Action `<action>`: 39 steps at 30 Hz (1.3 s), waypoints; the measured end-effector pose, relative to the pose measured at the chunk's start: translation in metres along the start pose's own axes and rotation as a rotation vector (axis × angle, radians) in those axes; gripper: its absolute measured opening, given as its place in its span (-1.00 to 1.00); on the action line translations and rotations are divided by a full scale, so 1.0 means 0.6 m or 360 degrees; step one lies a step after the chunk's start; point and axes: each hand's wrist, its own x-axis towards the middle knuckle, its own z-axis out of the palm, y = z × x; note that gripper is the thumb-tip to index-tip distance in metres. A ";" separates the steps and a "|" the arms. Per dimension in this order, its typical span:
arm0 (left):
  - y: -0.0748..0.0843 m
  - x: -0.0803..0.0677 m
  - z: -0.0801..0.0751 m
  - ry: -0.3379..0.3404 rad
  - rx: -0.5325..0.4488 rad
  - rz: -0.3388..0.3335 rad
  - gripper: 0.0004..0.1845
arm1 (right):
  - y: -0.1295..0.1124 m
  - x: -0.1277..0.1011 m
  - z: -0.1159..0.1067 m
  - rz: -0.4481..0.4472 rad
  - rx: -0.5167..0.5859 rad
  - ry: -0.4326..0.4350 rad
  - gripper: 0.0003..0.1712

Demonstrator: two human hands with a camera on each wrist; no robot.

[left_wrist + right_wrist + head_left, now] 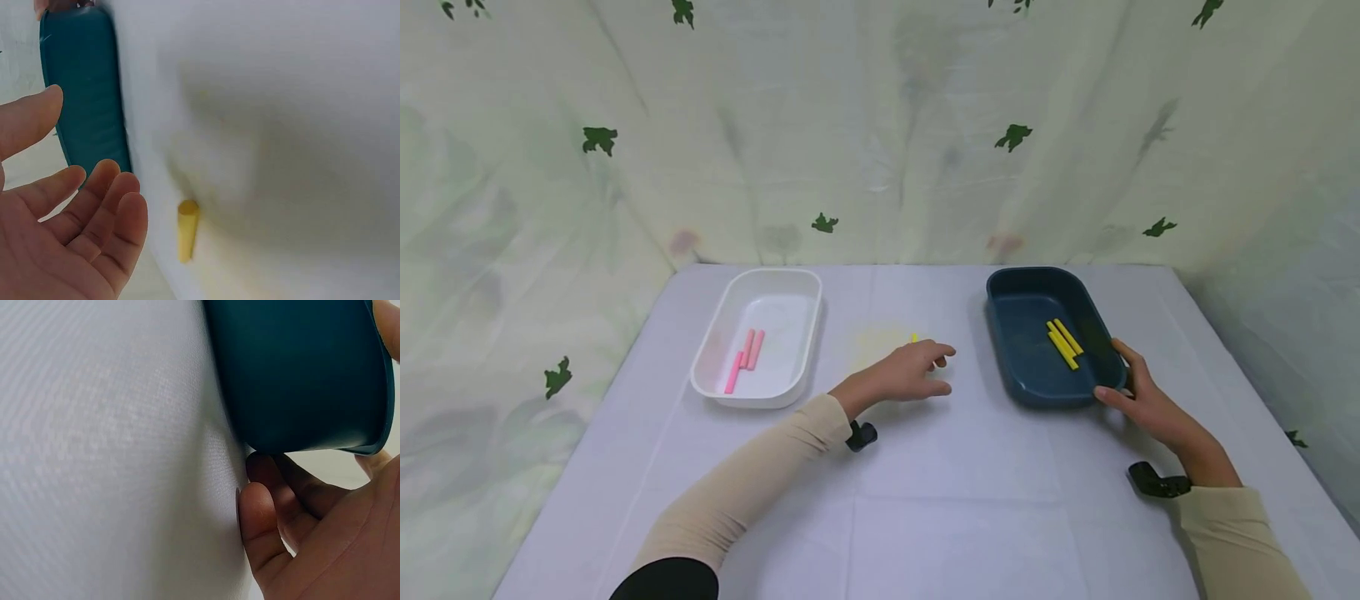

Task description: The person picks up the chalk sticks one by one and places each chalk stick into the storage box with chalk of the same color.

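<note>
Yellow chalk (187,229), a single short stick, lies on the white tablecloth (925,500) just beyond your left hand (906,375), in the middle of the table between the two bins. That hand is relaxed and holds nothing, its fingers (106,206) loosely spread above the cloth beside the stick. Your right hand (1142,400) grips the near right corner of the dark blue bin (1007,287), thumb over the rim and fingers under the wall, steadying it; more yellow sticks (1063,342) already lie inside. To take the loose stick well, come down on its middle with thumb and forefinger rather than at one end, since it looks likely to roll on the smooth cloth. Bare cloth lies between the stick and the blue bin, so your left hand has room to move right. On the far left, well apart, the white bin (805,287) holds pink sticks (745,357). Its rim is the only edge near your left forearm.
</note>
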 end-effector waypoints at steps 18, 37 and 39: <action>-0.079 -0.009 -0.030 0.0160 0.0307 -0.0304 -0.20 | 0.003 -0.004 -0.003 -0.0033 0.0002 0.0010 0.10; -0.095 0.015 -0.029 0.0076 0.0332 -0.0410 -0.09 | 0.002 0.002 0.000 -0.0057 -0.0013 0.0008 0.08; -0.094 0.020 -0.028 0.0075 0.0372 -0.0399 -0.11 | 0.003 0.002 0.000 -0.0059 -0.0009 0.0010 0.08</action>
